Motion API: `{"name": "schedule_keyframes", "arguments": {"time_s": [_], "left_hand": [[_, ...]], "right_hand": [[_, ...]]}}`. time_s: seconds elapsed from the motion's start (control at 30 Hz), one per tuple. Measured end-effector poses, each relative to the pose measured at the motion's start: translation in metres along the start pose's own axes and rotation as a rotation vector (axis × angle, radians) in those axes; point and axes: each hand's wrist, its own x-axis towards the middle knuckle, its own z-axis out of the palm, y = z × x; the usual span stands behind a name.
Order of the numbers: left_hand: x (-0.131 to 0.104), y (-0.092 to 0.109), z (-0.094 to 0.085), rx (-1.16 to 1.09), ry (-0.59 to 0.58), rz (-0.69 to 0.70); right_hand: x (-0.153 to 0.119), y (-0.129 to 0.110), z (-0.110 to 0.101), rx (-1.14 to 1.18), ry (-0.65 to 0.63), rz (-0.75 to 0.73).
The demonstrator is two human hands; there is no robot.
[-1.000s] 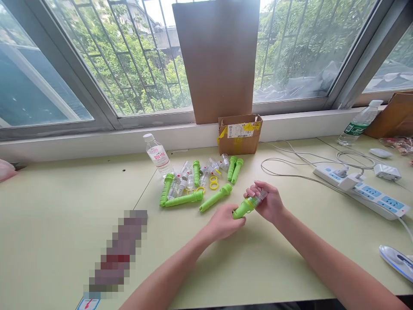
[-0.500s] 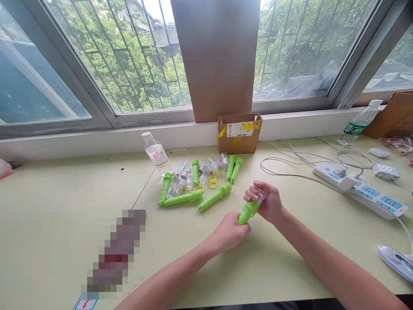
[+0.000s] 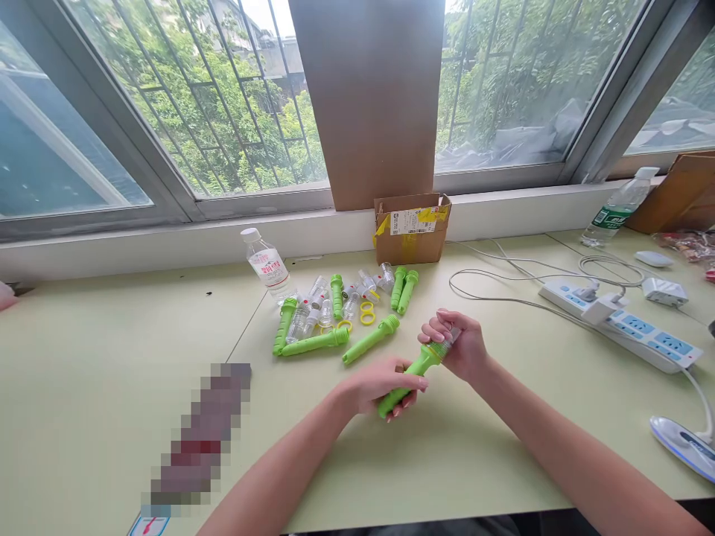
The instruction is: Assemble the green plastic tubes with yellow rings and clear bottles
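A green plastic flashlight (image 3: pixel 423 362) with a clear head and a yellow ring at the joint slants between both hands, low over the table. My left hand (image 3: pixel 385 387) holds its handle, thumb on top and fingertips showing underneath. Around the clear head (image 3: pixel 450 339) my right hand (image 3: pixel 462 344) is wrapped; its fingers hide much of that part. Beyond the hands lies a loose green flashlight body (image 3: pixel 371 339), with several more like it farther back. Among those are several clear plastic heads (image 3: pixel 300 323) and yellow rings (image 3: pixel 367 313).
A water bottle (image 3: pixel 268 262) stands behind the parts, beside an open cardboard box (image 3: pixel 410 231) at the sill. To the right are a power strip (image 3: pixel 631 327), cables, another bottle (image 3: pixel 617 208) and a white device (image 3: pixel 682 447). A pixelated object (image 3: pixel 204 432) lies at left.
My left hand has slid down the handle, toward its lower left end, and its grip looks looser. More of the green handle shows. My right hand stays around the clear head.
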Motion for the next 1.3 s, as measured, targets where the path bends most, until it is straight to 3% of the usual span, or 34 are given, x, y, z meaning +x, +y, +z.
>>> {"name": "schedule_keyframes", "arguments": {"time_s": [0.07, 0.13, 0.27, 0.43, 0.5, 0.53, 0.6, 0.63, 0.7, 0.8, 0.87, 0.93, 1.0, 1.1, 1.2, 1.3], "left_hand": [[0.000, 0.001, 0.005, -0.090, -0.105, -0.005], [0.002, -0.001, 0.011, -0.070, -0.038, 0.013], [0.011, -0.010, 0.023, 0.165, 0.263, 0.089], [0.017, -0.015, 0.031, 0.755, 0.790, 0.122], [0.017, -0.014, 0.030, 0.903, 0.896, 0.120], [0.016, -0.013, 0.028, 0.906, 0.885, 0.142], [0.011, -0.010, 0.022, 0.763, 0.742, 0.204], [0.009, -0.008, 0.018, 0.617, 0.613, 0.233], [0.004, -0.004, 0.011, 0.292, 0.280, 0.160], [0.000, -0.001, 0.009, -0.040, -0.056, 0.066], [0.000, -0.001, 0.014, -0.171, -0.180, 0.066], [0.002, -0.003, 0.022, -0.198, -0.188, 0.068], [0.005, -0.006, 0.030, -0.166, -0.065, 0.066], [0.010, -0.010, 0.036, 0.015, 0.215, 0.108], [0.016, -0.015, 0.037, 0.337, 0.538, 0.218], [0.018, -0.017, 0.033, 0.665, 0.814, 0.210]], "right_hand": [[-0.002, -0.002, 0.002, -0.004, -0.081, 0.028], [-0.003, -0.003, 0.002, -0.012, -0.111, 0.039], [0.001, 0.001, -0.002, -0.009, -0.068, 0.029], [-0.002, 0.002, 0.005, -0.034, -0.071, -0.085], [-0.006, 0.002, 0.010, -0.059, -0.051, -0.145], [-0.007, 0.002, 0.012, -0.070, -0.035, -0.161], [-0.009, 0.002, 0.013, -0.079, -0.014, -0.155], [-0.009, 0.002, 0.013, -0.076, -0.016, -0.139], [-0.010, 0.001, 0.012, -0.058, -0.049, -0.100], [-0.011, -0.002, 0.013, -0.030, -0.149, -0.038], [-0.013, -0.005, 0.014, -0.029, -0.223, 0.023], [-0.014, -0.006, 0.014, -0.053, -0.274, 0.079], [-0.013, -0.005, 0.013, -0.089, -0.287, 0.089], [-0.012, -0.003, 0.013, -0.119, -0.254, 0.026], [-0.012, 0.001, 0.018, -0.144, -0.218, -0.066], [-0.014, 0.006, 0.025, -0.177, -0.157, -0.192]]}}
